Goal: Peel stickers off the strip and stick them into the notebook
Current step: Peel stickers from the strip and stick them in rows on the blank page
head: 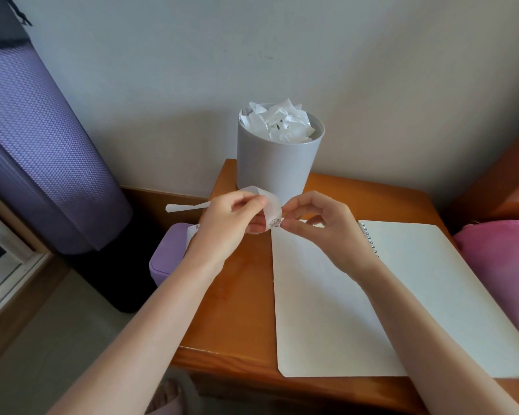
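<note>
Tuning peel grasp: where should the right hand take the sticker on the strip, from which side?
Pinch the sticker at its right edge, coming from the right: the left hand bends the strip over its fingers, so that edge likely lifts toward the right hand.

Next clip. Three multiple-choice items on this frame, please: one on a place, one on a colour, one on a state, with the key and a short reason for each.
1. Where does the grey bin stand?
A) at the far end of the table, near the wall
B) on the floor
C) on the notebook

2. What colour is the box left of the table?
A) green
B) purple
C) black

3. In what state is the notebook?
A) closed
B) open, pages full of stickers
C) open, visible pages blank

Key:
1 A: its base sits on the wood, with the wall just behind it.
2 B: its top is lilac.
3 C: two bare pages lie flat on either side of the spiral.
</note>
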`<move>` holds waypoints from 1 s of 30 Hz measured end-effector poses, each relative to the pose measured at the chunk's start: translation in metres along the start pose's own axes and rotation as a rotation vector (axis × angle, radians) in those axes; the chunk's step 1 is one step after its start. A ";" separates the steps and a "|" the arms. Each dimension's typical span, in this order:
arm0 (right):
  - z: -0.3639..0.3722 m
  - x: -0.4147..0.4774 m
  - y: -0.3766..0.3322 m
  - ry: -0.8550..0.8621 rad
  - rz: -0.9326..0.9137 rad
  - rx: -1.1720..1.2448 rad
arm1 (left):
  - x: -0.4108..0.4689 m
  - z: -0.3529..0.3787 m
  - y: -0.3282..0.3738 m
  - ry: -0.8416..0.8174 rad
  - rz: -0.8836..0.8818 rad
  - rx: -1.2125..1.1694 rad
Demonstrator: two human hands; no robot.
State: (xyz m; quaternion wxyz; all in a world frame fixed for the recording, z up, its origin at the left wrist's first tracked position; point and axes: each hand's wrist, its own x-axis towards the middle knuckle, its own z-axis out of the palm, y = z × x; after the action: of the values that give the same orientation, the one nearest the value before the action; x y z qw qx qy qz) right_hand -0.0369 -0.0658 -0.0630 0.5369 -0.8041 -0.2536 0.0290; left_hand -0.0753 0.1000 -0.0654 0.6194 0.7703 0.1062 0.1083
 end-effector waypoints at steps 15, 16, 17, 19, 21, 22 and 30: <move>0.000 0.000 -0.001 0.096 0.026 0.142 | -0.005 0.005 0.005 -0.048 0.088 0.033; 0.000 0.000 0.000 0.098 0.029 0.136 | -0.006 0.005 0.005 -0.070 0.109 0.053; 0.000 0.000 0.000 0.097 0.030 0.118 | -0.007 0.006 0.005 -0.091 0.123 0.068; 0.001 0.000 0.001 0.094 0.031 0.073 | -0.006 0.006 0.003 -0.101 0.144 0.107; 0.001 0.001 0.002 0.096 0.029 0.036 | -0.006 0.006 0.002 -0.094 0.149 0.124; 0.001 0.001 0.003 0.097 0.026 0.018 | -0.006 0.006 0.002 -0.091 0.149 0.129; 0.001 0.000 0.003 0.094 0.002 -0.063 | -0.006 0.008 0.002 -0.096 0.114 0.122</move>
State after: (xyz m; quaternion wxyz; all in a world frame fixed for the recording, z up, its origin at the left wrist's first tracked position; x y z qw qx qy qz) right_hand -0.0359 -0.0656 -0.0659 0.5228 -0.8212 -0.2282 -0.0163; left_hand -0.0785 0.0909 -0.0654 0.5688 0.8155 0.0389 0.0995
